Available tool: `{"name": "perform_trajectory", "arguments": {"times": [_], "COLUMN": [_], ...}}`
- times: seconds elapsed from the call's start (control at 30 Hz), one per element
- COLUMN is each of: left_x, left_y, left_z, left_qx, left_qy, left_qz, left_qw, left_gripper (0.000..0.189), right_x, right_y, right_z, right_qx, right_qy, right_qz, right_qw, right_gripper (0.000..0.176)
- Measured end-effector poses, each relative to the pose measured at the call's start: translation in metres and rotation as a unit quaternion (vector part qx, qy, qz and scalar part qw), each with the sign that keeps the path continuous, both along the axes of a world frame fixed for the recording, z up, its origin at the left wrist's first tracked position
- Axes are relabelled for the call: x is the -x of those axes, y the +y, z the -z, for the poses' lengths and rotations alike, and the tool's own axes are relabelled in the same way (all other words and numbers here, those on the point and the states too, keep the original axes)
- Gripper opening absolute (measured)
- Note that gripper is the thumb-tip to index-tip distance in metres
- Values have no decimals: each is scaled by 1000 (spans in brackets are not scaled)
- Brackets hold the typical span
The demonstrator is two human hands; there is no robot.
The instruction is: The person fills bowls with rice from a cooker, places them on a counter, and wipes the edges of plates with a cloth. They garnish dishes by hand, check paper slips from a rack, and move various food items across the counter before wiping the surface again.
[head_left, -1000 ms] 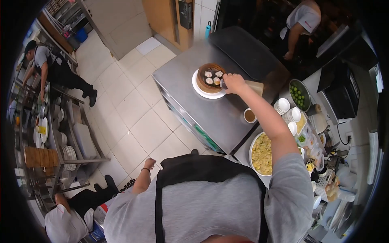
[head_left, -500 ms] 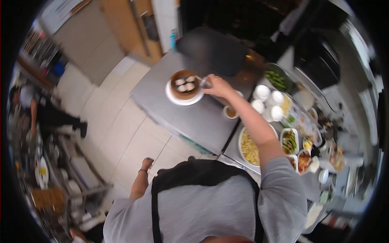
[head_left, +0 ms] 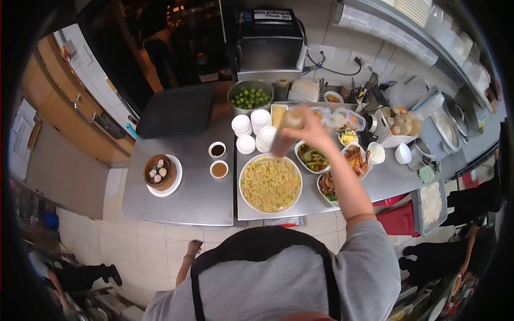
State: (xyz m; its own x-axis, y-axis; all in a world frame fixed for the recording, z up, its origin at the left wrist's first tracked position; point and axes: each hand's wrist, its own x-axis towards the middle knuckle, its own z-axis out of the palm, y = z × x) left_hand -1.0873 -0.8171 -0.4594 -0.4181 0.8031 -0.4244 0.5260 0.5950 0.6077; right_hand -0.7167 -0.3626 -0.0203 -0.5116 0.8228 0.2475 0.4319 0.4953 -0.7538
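My right hand [head_left: 308, 132] is closed around a brown sauce bottle [head_left: 284, 140], smeared by motion, held tilted near the back rim of a large plate of yellow fried rice [head_left: 271, 184]. Left of the rice, two small cups hold dark sauce [head_left: 217, 150] and brown sauce [head_left: 219, 170]. A round bamboo steamer [head_left: 168, 173] with several dumplings [head_left: 157, 172] sits on a white plate [head_left: 178, 182] on the left counter. Down by my side, my left hand [head_left: 194, 247] has curled fingers; a dark patch shows at them, too small to make out.
Behind the rice stand white cup stacks [head_left: 246, 144] and a pot of green citrus [head_left: 249, 97]. Dishes of vegetables [head_left: 312, 157] and roast chicken [head_left: 355, 160] crowd the right. A black tray [head_left: 176, 111] lies at back left. Other people work at both sides.
The view has swung right toward the counter. My right hand has moved away from the bamboo steamer to above the rice plate, holding the bottle. My left hand still hangs low.
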Motion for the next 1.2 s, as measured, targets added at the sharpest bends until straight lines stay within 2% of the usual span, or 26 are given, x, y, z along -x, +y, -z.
{"name": "perform_trajectory", "arguments": {"times": [0.03,0.07,0.1,0.13,0.17,0.2,0.27,0.3,0.47,0.53,0.6,0.63,0.67,0.73,0.77,0.8,0.87,0.9,0.93,0.97,1.0,1.03,1.07,1.13,1.17,1.2], "left_x": [4,-1,-7,-20,-34,-40,-44,-47,-76,-92,-103,-98,-107,-124,-140,-144,-143,-133,-120,-107,-95,-82,-70,-60,-62,-49], "left_y": [7,15,20,36,46,43,35,28,-9,-39,-71,-89,-99,-110,-115,-110,-102,-97,-93,-91,-89,-84,-82,-48,-17,-6], "left_z": [0,-11,-5,-20,-40,-44,-34,-26,-28,-30,-12,12,11,12,-2,-10,-16,-17,-14,-10,4,20,26,-2,-37,-41], "left_qx": [9,-22,-59,33,69,74,9,-16,41,52,88,34,40,96,92,95,171,176,182,185,190,47,-100,73,149,151], "left_qy": [-20,-24,-103,-148,-144,-142,-73,-71,-40,-47,-39,241,238,203,16,16,-73,-73,-55,-39,-39,71,174,-2,-57,-59], "left_qz": [41,38,-41,-172,-208,-213,-38,-30,-56,-94,-107,250,249,173,-115,-109,-261,-254,-106,47,61,147,228,41,-66,-20], "left_qw": [999,999,992,973,965,964,997,997,997,993,990,937,938,959,989,989,947,948,976,981,979,985,953,997,985,987], "left_gripper": [26,26,25,25,24,24,22,21,20,20,19,21,21,15,11,11,11,11,11,13,13,16,18,20,21,21], "right_x": [-19,-36,-50,-57,-61,-63,-60,-53,-12,8,24,29,36,45,48,49,52,52,47,40,31,21,3,-39,-64,-90], "right_y": [15,26,35,44,54,65,90,106,171,190,212,216,224,238,242,248,260,266,260,250,239,228,214,166,136,106], "right_z": [5,6,4,3,6,9,19,29,65,79,91,87,91,102,107,115,138,147,146,138,129,123,115,98,84,75], "right_qx": [-42,-25,-39,-55,-47,-91,-128,-159,-221,-177,-238,-188,-183,-152,-120,-117,-143,-182,-178,-188,-199,-239,-235,-198,-204,-210], "right_qy": [2,40,67,93,93,128,165,176,167,161,115,73,72,-8,-41,-43,-12,3,-2,0,3,33,26,77,81,86], "right_qz": [28,45,70,95,91,114,134,154,174,150,145,140,138,160,166,171,232,240,248,232,218,232,247,251,283,315], "right_qw": [999,998,995,990,990,981,969,959,945,959,954,969,971,975,978,977,962,954,952,954,956,942,940,945,934,922], "right_gripper": [66,64,63,62,62,61,60,59,61,61,61,63,63,65,66,66,72,63,63,53,44,26,26,23,24,26]}}
